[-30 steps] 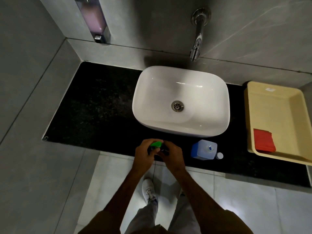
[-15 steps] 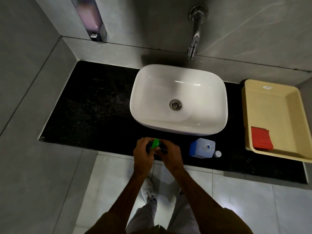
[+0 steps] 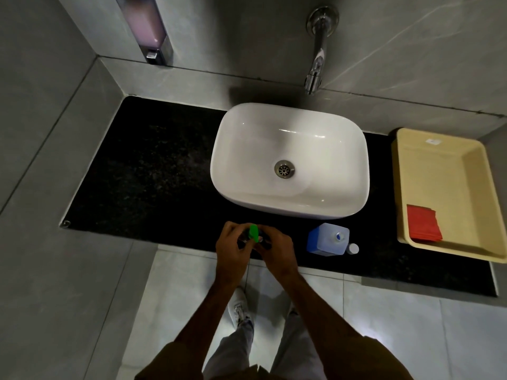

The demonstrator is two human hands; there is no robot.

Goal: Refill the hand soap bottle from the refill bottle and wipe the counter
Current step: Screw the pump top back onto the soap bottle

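Small hand soap bottle with bright green pump head (image 3: 253,232) sat at the front edge of the black speckled stone counter (image 3: 153,171), just in front of the white oval vessel basin (image 3: 288,160). Its dark body was mostly hidden between the hands. Left hand (image 3: 233,249) was wrapped around the bottle's left side, fingers curled in close. Right hand (image 3: 277,252) was closed on the other side, fingertips up by the green top. Grip read as one hand steadying and one working the pump collar, probably to unscrew it; which hand turned could not be told.

Translucent square refill bottle with blue label (image 3: 327,239) stood just right of the hands, mouth apparently open, its small white cap (image 3: 353,248) lying just beside it on the counter. Likely parked within reach so pouring could follow once the pump came off.

Further right, a pale yellow plastic tray (image 3: 439,165) held a folded red cloth (image 3: 424,223) in its near corner, presumably kept for the wipe. No pouring or wiping evident yet. Chrome wall tap (image 3: 315,64) hung over the basin; a wall-mounted dispenser with pink liquid (image 3: 148,26) sat upper left.
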